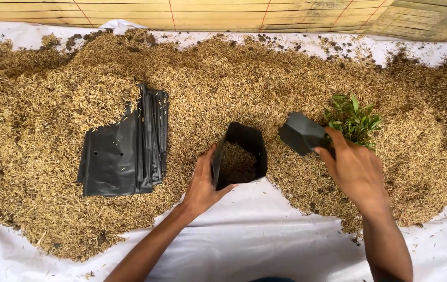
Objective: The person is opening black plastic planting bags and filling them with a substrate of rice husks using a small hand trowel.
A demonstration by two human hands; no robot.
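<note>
— Near the front edge of the white sheet (265,235), bare cloth is left below the husk heap (51,172).

— The black bag (240,156), open-mouthed and half filled, is gripped by the left hand (201,188); a black scoop (302,134) is held in the right hand (356,172), beside the green seedlings (353,119).

There is one view only, from a camera worn on the person's head. It looks steeply down and forward over a white sheet (265,235) spread with rice husks (223,78). Both forearms enter from the bottom edge, so the view sits close, at arm's reach. A bamboo mat (234,13) runs along the top edge, the far limit.
</note>
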